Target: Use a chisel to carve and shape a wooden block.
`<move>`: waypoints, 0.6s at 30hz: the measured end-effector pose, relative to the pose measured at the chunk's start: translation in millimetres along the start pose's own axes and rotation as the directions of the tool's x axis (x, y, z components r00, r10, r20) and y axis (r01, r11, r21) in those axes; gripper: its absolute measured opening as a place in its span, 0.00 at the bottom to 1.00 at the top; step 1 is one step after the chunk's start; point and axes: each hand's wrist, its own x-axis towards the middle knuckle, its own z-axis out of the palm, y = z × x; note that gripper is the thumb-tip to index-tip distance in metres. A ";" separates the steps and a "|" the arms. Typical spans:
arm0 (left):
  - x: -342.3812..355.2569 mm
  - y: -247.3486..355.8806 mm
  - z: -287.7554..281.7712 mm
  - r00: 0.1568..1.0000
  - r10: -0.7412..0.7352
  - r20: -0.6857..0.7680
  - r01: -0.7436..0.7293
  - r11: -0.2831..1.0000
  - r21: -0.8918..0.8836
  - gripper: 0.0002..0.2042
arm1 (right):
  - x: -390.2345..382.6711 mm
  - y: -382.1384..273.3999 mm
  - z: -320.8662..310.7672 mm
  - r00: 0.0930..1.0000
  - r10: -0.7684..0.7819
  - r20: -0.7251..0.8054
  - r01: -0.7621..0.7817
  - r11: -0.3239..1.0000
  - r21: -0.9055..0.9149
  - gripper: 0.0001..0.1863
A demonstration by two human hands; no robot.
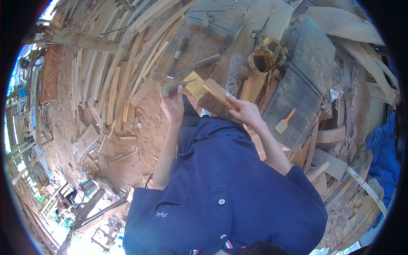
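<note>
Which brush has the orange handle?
The small flat paintbrush lying alone on the dark board, at the person's right. The other brush, long, grey and bristly, lies on the bench above the hands.

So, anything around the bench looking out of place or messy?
Nothing alarming. Left hand grips a wooden tool handle; right hand holds a wood block. Curved wood slats lie in a loose heap left of the bench, and a paintbrush lies apart on a dark board.
</note>
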 end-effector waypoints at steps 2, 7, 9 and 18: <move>0.8 9.1 2.1 1.000 -0.022 0.010 0.021 0.995 0.101 0.18 | 2.6 -4.0 -9.2 0.999 -0.016 -0.036 0.018 0.999 0.046 0.39; 11.3 13.6 7.8 0.996 0.057 0.073 -0.067 0.987 0.143 0.19 | -26.2 -82.9 -81.0 0.888 -0.223 -0.401 0.292 0.949 0.119 0.41; 12.0 11.6 12.3 0.992 0.085 0.096 -0.102 0.978 0.180 0.19 | -46.5 -124.1 -110.7 0.624 -0.423 -0.657 0.604 0.795 0.062 0.42; 18.4 5.9 29.5 0.881 0.418 0.222 -0.463 0.857 0.227 0.22 | -52.8 -129.5 -82.8 0.879 -0.379 -0.290 0.355 0.925 -0.132 0.41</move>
